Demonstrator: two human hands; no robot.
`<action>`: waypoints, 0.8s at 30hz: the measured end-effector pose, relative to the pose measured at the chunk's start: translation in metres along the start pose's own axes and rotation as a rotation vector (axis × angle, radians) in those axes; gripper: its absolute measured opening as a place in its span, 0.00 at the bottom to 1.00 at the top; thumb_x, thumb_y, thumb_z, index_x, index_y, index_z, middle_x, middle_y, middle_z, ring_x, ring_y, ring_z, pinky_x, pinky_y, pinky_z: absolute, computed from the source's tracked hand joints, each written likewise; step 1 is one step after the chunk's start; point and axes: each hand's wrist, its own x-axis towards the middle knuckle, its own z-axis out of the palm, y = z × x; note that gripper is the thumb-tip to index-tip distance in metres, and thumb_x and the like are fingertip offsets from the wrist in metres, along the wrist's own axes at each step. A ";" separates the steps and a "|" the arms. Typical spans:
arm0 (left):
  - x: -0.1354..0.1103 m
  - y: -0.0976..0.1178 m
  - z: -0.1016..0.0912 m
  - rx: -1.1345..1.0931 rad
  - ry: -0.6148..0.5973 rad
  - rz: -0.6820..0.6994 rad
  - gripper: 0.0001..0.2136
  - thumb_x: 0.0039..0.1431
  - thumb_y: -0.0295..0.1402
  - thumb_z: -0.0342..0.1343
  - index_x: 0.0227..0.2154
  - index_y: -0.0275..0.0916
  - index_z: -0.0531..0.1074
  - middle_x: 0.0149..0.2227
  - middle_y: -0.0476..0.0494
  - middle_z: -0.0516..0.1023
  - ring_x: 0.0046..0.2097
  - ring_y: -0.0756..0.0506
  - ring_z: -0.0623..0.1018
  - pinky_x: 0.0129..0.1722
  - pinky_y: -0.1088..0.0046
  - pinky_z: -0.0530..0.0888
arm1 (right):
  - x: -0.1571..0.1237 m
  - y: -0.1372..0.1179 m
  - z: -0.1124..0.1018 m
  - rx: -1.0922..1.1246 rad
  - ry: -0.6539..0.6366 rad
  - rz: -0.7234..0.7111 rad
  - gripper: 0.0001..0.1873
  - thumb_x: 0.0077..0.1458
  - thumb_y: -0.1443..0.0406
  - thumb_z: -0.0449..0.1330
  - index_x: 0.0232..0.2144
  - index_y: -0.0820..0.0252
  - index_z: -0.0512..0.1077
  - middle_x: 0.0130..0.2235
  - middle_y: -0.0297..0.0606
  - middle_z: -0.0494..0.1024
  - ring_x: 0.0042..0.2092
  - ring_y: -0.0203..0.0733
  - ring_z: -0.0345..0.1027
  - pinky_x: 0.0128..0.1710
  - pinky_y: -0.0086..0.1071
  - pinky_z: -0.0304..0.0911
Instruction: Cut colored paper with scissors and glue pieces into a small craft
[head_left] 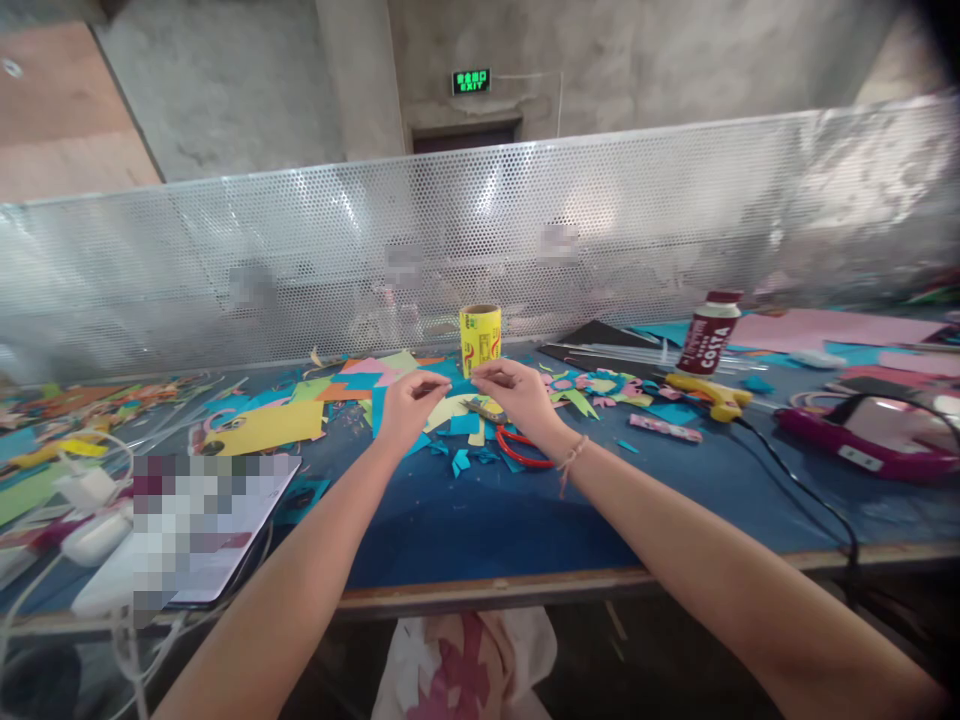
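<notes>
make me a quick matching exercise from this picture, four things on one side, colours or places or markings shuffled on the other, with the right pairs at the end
Things
1. printed cylinder
2. looped handle
3. glue gun
4. bottle

Descriptions
A. marked COSTA in white
B. yellow, upright just beyond the left hand and right hand
C. yellow, with a black cord
D. bright red, on the table near the right wrist

Right pairs: 1-B, 2-D, 3-C, 4-A

My left grip, right grip: anything pinched too small to tell | tablet screen: blurred | red loop: partly behind my right wrist
</notes>
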 end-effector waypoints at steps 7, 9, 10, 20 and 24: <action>0.001 -0.006 0.002 -0.162 0.019 -0.098 0.09 0.42 0.35 0.58 0.28 0.37 0.74 0.32 0.45 0.77 0.36 0.47 0.74 0.40 0.67 0.70 | 0.000 -0.001 0.002 0.103 -0.021 0.048 0.09 0.39 0.66 0.61 0.28 0.58 0.70 0.31 0.35 0.75 0.35 0.37 0.69 0.38 0.34 0.64; 0.000 -0.006 0.004 -0.265 0.017 -0.142 0.09 0.41 0.33 0.59 0.28 0.37 0.73 0.32 0.45 0.76 0.36 0.48 0.74 0.40 0.69 0.70 | 0.000 0.000 0.002 0.131 -0.015 0.065 0.10 0.39 0.67 0.61 0.29 0.58 0.70 0.33 0.35 0.75 0.36 0.36 0.69 0.38 0.33 0.64; 0.000 -0.005 0.005 -0.319 0.015 -0.167 0.08 0.41 0.32 0.59 0.28 0.37 0.73 0.31 0.46 0.76 0.35 0.49 0.74 0.39 0.70 0.70 | 0.000 0.000 0.002 0.143 -0.014 0.076 0.10 0.38 0.67 0.61 0.29 0.58 0.70 0.34 0.35 0.74 0.36 0.36 0.68 0.38 0.33 0.64; 0.002 0.000 0.010 -0.681 0.023 -0.406 0.12 0.38 0.22 0.60 0.30 0.37 0.71 0.29 0.49 0.74 0.31 0.52 0.74 0.38 0.71 0.70 | 0.000 0.006 0.002 0.259 -0.012 0.169 0.22 0.36 0.67 0.63 0.38 0.56 0.66 0.40 0.35 0.69 0.33 0.30 0.66 0.35 0.28 0.64; 0.002 0.000 0.010 -0.766 -0.037 -0.530 0.10 0.39 0.20 0.59 0.29 0.33 0.71 0.28 0.47 0.75 0.31 0.51 0.75 0.37 0.72 0.71 | 0.000 0.005 0.005 0.386 -0.072 0.273 0.20 0.34 0.67 0.64 0.35 0.60 0.68 0.30 0.33 0.71 0.32 0.32 0.66 0.37 0.32 0.64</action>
